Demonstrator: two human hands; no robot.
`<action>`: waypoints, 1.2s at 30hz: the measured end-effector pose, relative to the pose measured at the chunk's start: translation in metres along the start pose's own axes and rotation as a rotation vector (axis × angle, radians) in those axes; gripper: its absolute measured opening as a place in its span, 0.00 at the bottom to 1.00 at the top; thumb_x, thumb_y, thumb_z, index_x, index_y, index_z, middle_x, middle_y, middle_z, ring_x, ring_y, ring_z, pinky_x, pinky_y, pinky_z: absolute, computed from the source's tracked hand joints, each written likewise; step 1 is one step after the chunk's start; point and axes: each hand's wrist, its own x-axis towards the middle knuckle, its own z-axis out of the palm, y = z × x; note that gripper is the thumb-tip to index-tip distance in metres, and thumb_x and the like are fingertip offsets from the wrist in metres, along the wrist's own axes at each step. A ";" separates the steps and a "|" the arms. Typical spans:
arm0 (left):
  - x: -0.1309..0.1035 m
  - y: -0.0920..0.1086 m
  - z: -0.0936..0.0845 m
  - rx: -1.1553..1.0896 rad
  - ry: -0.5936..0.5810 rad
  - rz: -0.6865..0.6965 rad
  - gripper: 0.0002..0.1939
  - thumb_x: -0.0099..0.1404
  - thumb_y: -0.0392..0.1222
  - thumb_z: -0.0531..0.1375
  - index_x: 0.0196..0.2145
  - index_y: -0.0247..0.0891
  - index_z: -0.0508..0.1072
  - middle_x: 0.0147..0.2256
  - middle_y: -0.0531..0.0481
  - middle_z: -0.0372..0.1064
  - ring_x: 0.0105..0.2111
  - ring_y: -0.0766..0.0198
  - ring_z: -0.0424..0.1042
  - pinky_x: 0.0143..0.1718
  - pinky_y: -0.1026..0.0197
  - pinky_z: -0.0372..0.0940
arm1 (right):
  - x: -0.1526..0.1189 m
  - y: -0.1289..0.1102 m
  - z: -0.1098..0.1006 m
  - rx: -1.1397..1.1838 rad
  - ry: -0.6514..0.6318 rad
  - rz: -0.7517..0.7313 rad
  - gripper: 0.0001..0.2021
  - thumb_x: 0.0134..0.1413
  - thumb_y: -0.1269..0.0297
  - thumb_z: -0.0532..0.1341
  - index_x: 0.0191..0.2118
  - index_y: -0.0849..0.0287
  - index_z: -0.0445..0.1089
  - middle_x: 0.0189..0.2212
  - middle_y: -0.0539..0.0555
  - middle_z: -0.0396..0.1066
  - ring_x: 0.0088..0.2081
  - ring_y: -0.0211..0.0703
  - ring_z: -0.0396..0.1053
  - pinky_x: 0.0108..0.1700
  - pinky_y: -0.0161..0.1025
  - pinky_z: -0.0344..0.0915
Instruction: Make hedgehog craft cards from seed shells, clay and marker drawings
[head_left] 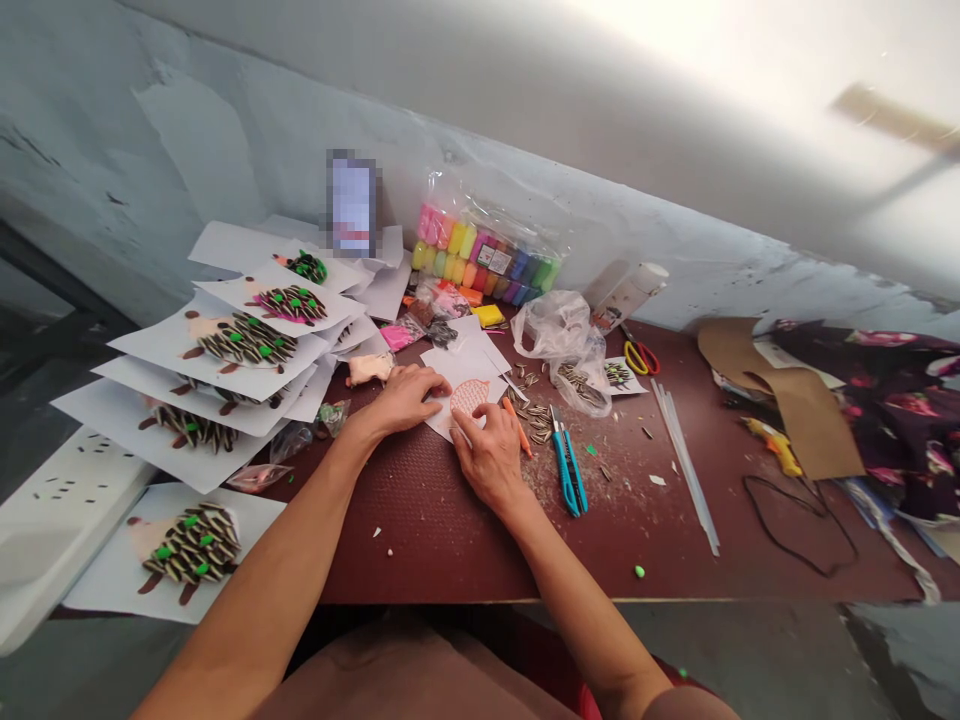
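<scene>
The white paper [457, 400] with its orange clay patch [470, 396] is pinned mid-table by the flat, open left hand [405, 398]; an orange tool [517, 425] is gripped in the right hand [491, 455]. Best pressed lightly, paper kept steady.

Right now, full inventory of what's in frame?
table: one, dark red-brown, centre.
white sheet with pale orange clay shape: one, under both hands.
finished seed hedgehog sheets: stack, count unclear, white with striped seeds and green dots, left.
separate hedgehog sheet: one, lower left.
sunflower seeds: loose pile, striped, right of the hands.
clear plastic bags: crumpled, count unclear, behind the seeds.
clay pack: one, multicoloured sticks, by the wall.
utility knife: one, teal, right of the hands.
scissors: one, red and yellow handles.
glue sticks: a few, clear, right of the knife.
cardboard: brown pieces, right.
floral fabric: dark, far right.
left hand: flat on the sheet.
right hand: on the sheet, orange stick beside it.
</scene>
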 end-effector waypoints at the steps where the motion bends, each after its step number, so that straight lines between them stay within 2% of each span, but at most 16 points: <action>1: 0.000 0.001 0.000 -0.002 -0.003 -0.006 0.15 0.59 0.38 0.58 0.43 0.43 0.78 0.45 0.48 0.77 0.48 0.50 0.70 0.51 0.49 0.60 | 0.000 -0.001 -0.001 -0.010 -0.013 -0.013 0.15 0.69 0.59 0.58 0.56 0.51 0.75 0.45 0.58 0.66 0.45 0.49 0.63 0.49 0.45 0.58; 10: -0.001 0.003 -0.002 -0.003 -0.010 -0.012 0.15 0.60 0.37 0.58 0.43 0.43 0.79 0.45 0.48 0.77 0.48 0.50 0.70 0.51 0.49 0.59 | 0.003 -0.005 0.000 -0.003 -0.060 0.026 0.15 0.69 0.55 0.59 0.53 0.52 0.76 0.43 0.57 0.66 0.44 0.49 0.62 0.47 0.45 0.57; 14: -0.001 0.004 -0.003 0.007 -0.013 -0.008 0.15 0.60 0.37 0.58 0.44 0.43 0.79 0.46 0.47 0.78 0.48 0.50 0.70 0.51 0.49 0.60 | 0.003 0.000 0.000 0.058 0.026 0.057 0.15 0.70 0.58 0.57 0.55 0.54 0.75 0.42 0.57 0.66 0.45 0.48 0.63 0.49 0.45 0.59; 17: -0.001 0.006 -0.004 0.011 -0.025 -0.018 0.15 0.61 0.37 0.58 0.44 0.42 0.79 0.46 0.47 0.78 0.49 0.50 0.70 0.52 0.49 0.59 | 0.001 0.002 0.000 0.047 0.056 0.049 0.14 0.70 0.58 0.57 0.53 0.54 0.77 0.42 0.57 0.66 0.46 0.49 0.63 0.51 0.46 0.59; 23: -0.001 0.006 -0.004 0.014 -0.037 -0.025 0.16 0.60 0.37 0.58 0.45 0.42 0.78 0.47 0.47 0.77 0.50 0.50 0.70 0.51 0.50 0.59 | 0.002 -0.002 0.000 0.002 -0.043 0.024 0.15 0.69 0.55 0.59 0.54 0.53 0.76 0.43 0.57 0.67 0.44 0.48 0.63 0.48 0.44 0.58; 27: -0.001 0.005 -0.003 0.016 -0.023 -0.018 0.16 0.60 0.37 0.58 0.45 0.42 0.79 0.47 0.47 0.77 0.49 0.50 0.70 0.51 0.50 0.59 | 0.005 -0.003 0.000 -0.004 -0.065 0.025 0.15 0.69 0.55 0.59 0.53 0.53 0.76 0.42 0.57 0.67 0.45 0.49 0.63 0.48 0.44 0.57; 33: 0.000 0.003 -0.002 0.019 -0.018 -0.008 0.16 0.60 0.37 0.58 0.45 0.42 0.79 0.46 0.47 0.77 0.49 0.51 0.70 0.51 0.50 0.59 | 0.001 0.002 -0.003 0.062 0.070 0.066 0.15 0.71 0.59 0.56 0.53 0.55 0.77 0.41 0.57 0.67 0.44 0.47 0.63 0.48 0.44 0.58; 36: 0.000 0.003 -0.002 0.018 -0.017 -0.007 0.16 0.60 0.37 0.58 0.45 0.42 0.79 0.46 0.48 0.78 0.49 0.51 0.70 0.51 0.50 0.59 | -0.003 0.004 -0.005 0.039 0.056 0.056 0.13 0.70 0.60 0.56 0.48 0.55 0.79 0.39 0.56 0.66 0.43 0.47 0.62 0.48 0.44 0.58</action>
